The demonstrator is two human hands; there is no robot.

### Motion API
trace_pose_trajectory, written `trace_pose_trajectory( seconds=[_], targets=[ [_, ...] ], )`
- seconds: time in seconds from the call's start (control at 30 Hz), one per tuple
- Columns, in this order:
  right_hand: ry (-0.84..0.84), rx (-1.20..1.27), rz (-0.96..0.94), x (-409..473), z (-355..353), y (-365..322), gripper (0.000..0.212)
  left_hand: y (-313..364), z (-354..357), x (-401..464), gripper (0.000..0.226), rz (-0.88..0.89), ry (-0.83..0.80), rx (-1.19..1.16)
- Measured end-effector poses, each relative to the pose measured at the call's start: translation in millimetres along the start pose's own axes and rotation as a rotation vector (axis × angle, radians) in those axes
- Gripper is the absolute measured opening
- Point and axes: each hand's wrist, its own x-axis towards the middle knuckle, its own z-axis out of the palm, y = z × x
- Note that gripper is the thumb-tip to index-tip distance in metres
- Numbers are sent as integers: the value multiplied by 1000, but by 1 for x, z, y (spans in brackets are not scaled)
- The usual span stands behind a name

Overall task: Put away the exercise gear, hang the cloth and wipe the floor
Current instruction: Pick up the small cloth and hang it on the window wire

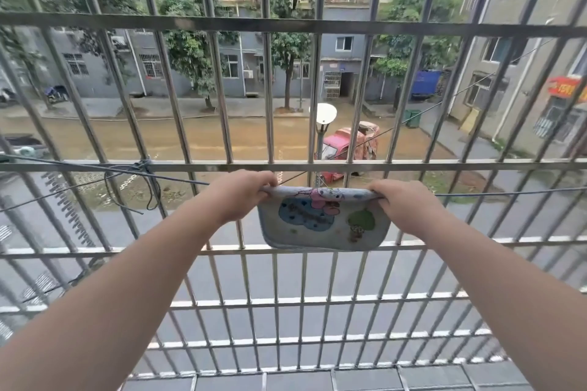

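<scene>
A small pale-blue cloth (320, 225) with cartoon prints hangs folded over a thin blue line (508, 192) strung across the window cage. My left hand (241, 197) grips the cloth's top left corner on the line. At the top right corner, my right hand (406, 205) holds the cloth the same way. Both arms reach forward from the bottom of the frame. The half of the cloth behind the line is hidden.
A steel window cage (293, 165) of vertical bars and horizontal rails surrounds the cloth. The line is knotted to a bar (144, 165) at the left. Grey tiles (292, 382) form the sill at the bottom. A street and buildings lie far below outside.
</scene>
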Motion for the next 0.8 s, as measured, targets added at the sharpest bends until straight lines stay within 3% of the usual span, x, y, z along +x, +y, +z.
trace_pose_trajectory(
  seconds=[0.1,0.2,0.5,0.8],
  targets=[
    [-123,-5,71,-4,0,-4,16,4,5,-2,18,-3,-33,36],
    [-137,33,105,-7,-1,-10,11,10,7,-6,21,-6,-41,63],
    [-114,30,89,-17,-21,-27,54,22,-6,-23,42,17,6,21],
    [173,76,222,-99,-30,-46,59,72,4,-60,60,169,180,-37]
  ],
)
